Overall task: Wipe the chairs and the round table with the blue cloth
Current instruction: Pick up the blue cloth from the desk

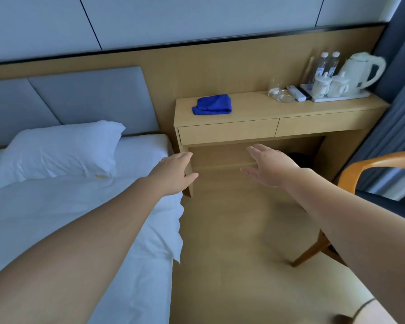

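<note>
Head cam: left hand (173, 173) & right hand (268, 168) are reaching fwd, both spread, grasping nothing. Blue cloth (212, 104) is lying on desk (255, 108), well beyond fingertips.

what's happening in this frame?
A person stands between a bed and a wooden desk, both bare hands stretched forward and empty: left hand, right hand, fingers spread. The blue cloth lies folded on the desk, untouched. A chair shows at the right edge. No round table is in view. Wiping has not begun.
</note>
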`<state>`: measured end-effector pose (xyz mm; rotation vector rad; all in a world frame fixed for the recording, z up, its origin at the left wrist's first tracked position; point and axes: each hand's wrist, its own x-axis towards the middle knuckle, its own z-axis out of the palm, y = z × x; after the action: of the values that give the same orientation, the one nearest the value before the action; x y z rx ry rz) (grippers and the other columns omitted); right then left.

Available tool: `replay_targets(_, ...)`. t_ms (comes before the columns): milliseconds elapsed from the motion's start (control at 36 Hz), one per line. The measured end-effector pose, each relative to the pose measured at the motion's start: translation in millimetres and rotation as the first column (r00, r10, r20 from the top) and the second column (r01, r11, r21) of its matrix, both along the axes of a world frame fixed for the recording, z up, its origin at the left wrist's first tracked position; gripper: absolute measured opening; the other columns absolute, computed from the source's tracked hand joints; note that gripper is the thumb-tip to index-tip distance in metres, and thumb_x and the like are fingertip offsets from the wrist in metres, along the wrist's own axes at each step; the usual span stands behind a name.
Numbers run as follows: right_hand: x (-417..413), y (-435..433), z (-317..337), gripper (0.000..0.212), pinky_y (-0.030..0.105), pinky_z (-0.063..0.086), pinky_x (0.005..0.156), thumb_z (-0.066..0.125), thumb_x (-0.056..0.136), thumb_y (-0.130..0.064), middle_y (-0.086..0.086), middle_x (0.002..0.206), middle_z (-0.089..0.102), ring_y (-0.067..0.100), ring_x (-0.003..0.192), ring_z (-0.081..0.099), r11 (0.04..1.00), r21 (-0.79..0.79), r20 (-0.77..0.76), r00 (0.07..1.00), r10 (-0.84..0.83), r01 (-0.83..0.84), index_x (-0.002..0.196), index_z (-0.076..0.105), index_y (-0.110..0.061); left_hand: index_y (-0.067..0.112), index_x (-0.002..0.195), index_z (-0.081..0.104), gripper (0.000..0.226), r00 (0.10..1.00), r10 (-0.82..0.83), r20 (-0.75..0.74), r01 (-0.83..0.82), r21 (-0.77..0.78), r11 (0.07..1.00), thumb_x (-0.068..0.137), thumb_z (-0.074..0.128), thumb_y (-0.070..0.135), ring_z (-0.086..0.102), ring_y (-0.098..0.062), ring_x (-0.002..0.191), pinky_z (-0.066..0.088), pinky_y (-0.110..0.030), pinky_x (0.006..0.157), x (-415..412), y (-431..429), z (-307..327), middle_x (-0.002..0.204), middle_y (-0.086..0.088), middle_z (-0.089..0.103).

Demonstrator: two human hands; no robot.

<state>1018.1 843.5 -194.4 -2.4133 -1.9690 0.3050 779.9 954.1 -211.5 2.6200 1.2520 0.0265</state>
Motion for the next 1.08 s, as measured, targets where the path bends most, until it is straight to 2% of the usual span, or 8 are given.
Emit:
replay_targets(333,64,131,-25,0.069,0.036,0.032,0.107,0.044,0.096,-0.054,0.005,0.154,0.029,0.027,0.135,0.037,0.999,-0.010,-0.030,0.999,0.036,-0.036,0.150,0.023,-0.017,0.017,0.146,0.026,0.065,1.000,0.000,0.003,-0.001,0.009,1.000,0.092,0.046,0.048,0.035,-0.026,0.134,0.035,-0.043,0.107,61,124,-20,0.151,0.000,0.033)
replay_targets(444,101,184,-34,0.066,0.035,0.034,0.103,0.043,0.096,-0.053,0.004,0.149,0.034,0.027,0.132,0.040,0.998,-0.021,-0.033,0.998,0.051,-0.052,0.148,0.025,-0.016,0.017,0.146,0.025,0.065,1.000,0.027,-0.009,-0.027,-0.013,1.000,0.093,0.047,0.047,0.033,-0.026,0.135,0.033,-0.042,0.108,98,169,-27,0.151,0.000,0.032)
replay_targets(583,145,240,-34,0.068,0.034,0.027,0.109,0.043,0.097,-0.051,0.005,0.157,0.022,0.027,0.140,0.029,0.995,-0.071,-0.057,0.996,0.066,-0.070,0.151,0.020,-0.017,0.016,0.147,0.024,0.064,0.999,0.046,-0.017,-0.047,-0.037,0.998,0.094,0.046,0.045,0.033,-0.026,0.134,0.032,-0.040,0.108,142,214,-29,0.150,-0.001,0.032)
replay_targets(694,171,280,-34,0.068,0.035,0.026,0.111,0.041,0.098,-0.051,0.006,0.158,0.019,0.027,0.141,0.028,0.993,-0.077,-0.033,0.995,0.091,-0.093,0.152,0.018,-0.017,0.014,0.146,0.025,0.063,0.997,0.071,0.019,-0.070,-0.025,0.997,0.094,0.046,0.043,0.036,-0.023,0.131,0.032,-0.038,0.107,167,245,-28,0.150,-0.002,0.033)
replay_targets(806,186,314,-37,0.068,0.036,0.026,0.111,0.040,0.098,-0.052,0.006,0.158,0.020,0.026,0.140,0.029,0.990,-0.094,-0.033,0.994,0.105,-0.108,0.152,0.018,-0.017,0.012,0.147,0.024,0.062,0.998,0.060,0.015,-0.060,-0.014,0.998,0.096,0.046,0.040,0.029,-0.020,0.137,0.026,-0.036,0.111,186,273,-28,0.152,-0.002,0.029)
replay_targets(1000,203,376,-52,0.064,0.038,0.034,0.106,0.040,0.097,-0.053,0.008,0.149,0.033,0.028,0.131,0.039,0.987,-0.100,-0.025,0.992,0.121,-0.123,0.147,0.026,-0.017,0.011,0.147,0.024,0.063,0.999,0.052,0.013,-0.052,-0.007,0.999,0.095,0.047,0.040,0.029,-0.021,0.137,0.026,-0.036,0.111,208,333,-39,0.152,-0.004,0.030)
replay_targets(1083,207,405,-63,0.065,0.039,0.033,0.108,0.040,0.097,-0.054,0.008,0.154,0.027,0.027,0.136,0.035,0.985,-0.125,-0.027,0.993,0.116,-0.119,0.149,0.025,-0.018,0.012,0.147,0.024,0.062,0.999,0.034,0.011,-0.034,-0.010,0.999,0.096,0.046,0.038,0.029,-0.020,0.137,0.025,-0.034,0.112,216,364,-47,0.151,-0.003,0.030)
